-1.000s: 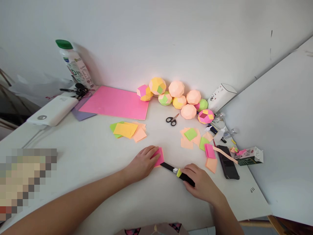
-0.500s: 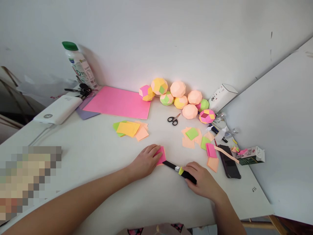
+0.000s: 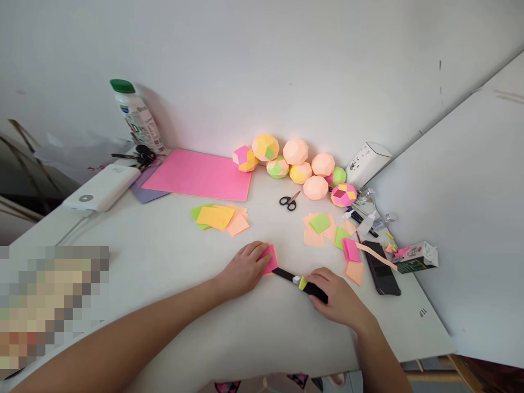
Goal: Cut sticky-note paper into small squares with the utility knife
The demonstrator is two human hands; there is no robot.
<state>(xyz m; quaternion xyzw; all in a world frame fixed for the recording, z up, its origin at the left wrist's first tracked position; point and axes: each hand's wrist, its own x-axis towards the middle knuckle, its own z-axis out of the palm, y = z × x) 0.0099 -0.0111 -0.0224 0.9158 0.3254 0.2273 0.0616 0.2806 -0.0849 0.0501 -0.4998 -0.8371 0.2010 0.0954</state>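
My left hand [image 3: 244, 268] holds a small stack of pink and peach paper [image 3: 270, 258] against the white table, fingers pressed on top. In my right hand [image 3: 336, 296] is a knife [image 3: 305, 284] with a black blade, a yellow-green band and a black handle. Its tip touches the lower right edge of the pink paper. My right fingers wrap around the handle. Beyond my left hand lie loose orange, green and peach paper pieces [image 3: 215, 217]. More green and peach pieces [image 3: 320, 222] lie past the knife, with a folded pink piece [image 3: 351, 250] farther right.
Several paper balls [image 3: 295, 151] stand along the wall beside a large pink sheet [image 3: 196, 174]. Small scissors [image 3: 290, 201] lie in front. A phone [image 3: 381, 267] and a small carton [image 3: 417, 257] are right; a power bank [image 3: 104, 186] and a bottle [image 3: 137, 117] are left.
The camera view has shifted slightly. Both hands, the paper and the knife keep nearly the same positions relative to each other.
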